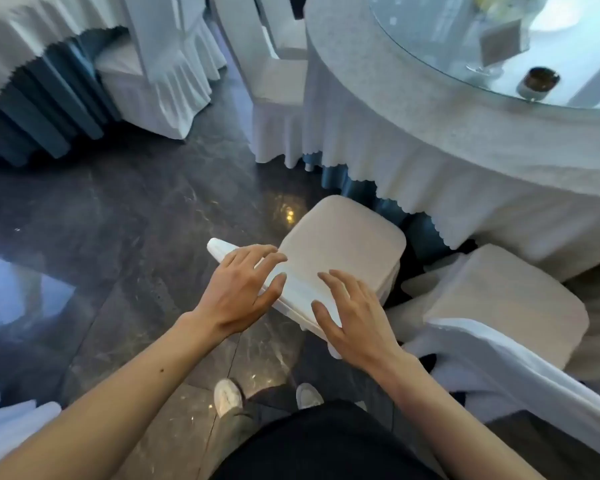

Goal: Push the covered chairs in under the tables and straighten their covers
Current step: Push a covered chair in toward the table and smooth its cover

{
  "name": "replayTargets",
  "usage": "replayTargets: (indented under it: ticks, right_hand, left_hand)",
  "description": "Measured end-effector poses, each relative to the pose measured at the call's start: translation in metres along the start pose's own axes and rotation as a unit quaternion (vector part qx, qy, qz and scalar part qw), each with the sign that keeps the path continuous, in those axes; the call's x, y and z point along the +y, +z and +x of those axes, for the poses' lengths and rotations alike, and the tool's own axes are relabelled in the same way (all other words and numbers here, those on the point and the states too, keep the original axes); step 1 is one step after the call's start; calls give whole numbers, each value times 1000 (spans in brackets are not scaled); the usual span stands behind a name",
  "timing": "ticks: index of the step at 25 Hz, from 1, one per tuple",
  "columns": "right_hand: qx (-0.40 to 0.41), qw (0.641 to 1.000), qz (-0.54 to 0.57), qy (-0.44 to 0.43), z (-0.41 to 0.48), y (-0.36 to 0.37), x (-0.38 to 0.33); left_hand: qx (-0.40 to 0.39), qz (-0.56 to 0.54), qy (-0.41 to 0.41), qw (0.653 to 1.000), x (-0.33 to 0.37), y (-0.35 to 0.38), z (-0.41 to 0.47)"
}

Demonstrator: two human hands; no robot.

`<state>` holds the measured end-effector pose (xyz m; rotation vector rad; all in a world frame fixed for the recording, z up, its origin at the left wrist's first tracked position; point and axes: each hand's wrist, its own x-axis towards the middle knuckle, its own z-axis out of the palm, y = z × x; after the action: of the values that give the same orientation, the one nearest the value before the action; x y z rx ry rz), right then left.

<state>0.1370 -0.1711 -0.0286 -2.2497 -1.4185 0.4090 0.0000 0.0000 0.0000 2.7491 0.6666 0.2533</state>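
Note:
A chair in a white cover (pixel 343 237) stands in front of me, its seat pointing toward the round table (pixel 413 133) draped in white cloth. The seat's far edge reaches the hanging tablecloth. My left hand (pixel 239 289) hovers over the top of the chair back near its left end, fingers spread. My right hand (pixel 350 313) lies on the right part of the same chair back, fingers apart, palm down on the cover. Neither hand is closed around the fabric.
A second covered chair (pixel 499 306) stands close on the right, angled at the table. Two more covered chairs (pixel 281 81) stand at the back, beside another draped table (pixel 32 46) at the far left. The floor is dark polished stone (pixel 118 220). A glass turntable (pixel 499 46) tops the round table.

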Motion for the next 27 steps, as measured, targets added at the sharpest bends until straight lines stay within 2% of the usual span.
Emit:
replayTargets:
  ticks: [3, 5, 7, 8, 10, 13, 17, 19, 22, 27]
  right_hand:
    - [-9, 999, -2, 40, 7, 21, -2]
    - [-14, 996, -9, 93, 11, 42, -9]
    - [12, 990, -2, 143, 14, 63, -27]
    - [15, 990, 3, 140, 10, 68, -28]
    - [64, 981, -37, 180, 13, 90, -49]
    - [147, 956, -70, 242, 24, 101, -61]
    - [180, 942, -128, 254, 45, 114, -71]
    - [191, 934, -149, 261, 48, 119, -73]
    - [250, 910, -162, 289, 58, 126, -68]
    - [308, 900, -151, 271, 66, 135, -57]
  left_hand:
    - [-34, 6, 32, 999, -27, 13, 9]
    - [-85, -8, 73, 994, -50, 22, 19]
    - [-128, -14, 141, 982, -72, 29, 24]
    - [-132, -21, 144, 981, -75, 32, 23]
    - [-150, -38, 194, 969, -96, 34, 31]
    - [-134, -56, 240, 960, -111, 44, 36]
    - [-147, -85, 276, 946, -142, 54, 46]
    - [-133, -93, 260, 952, -149, 58, 49]
    - [-105, -105, 213, 966, -153, 65, 58]
    - [-16, -146, 231, 962, -161, 82, 71]
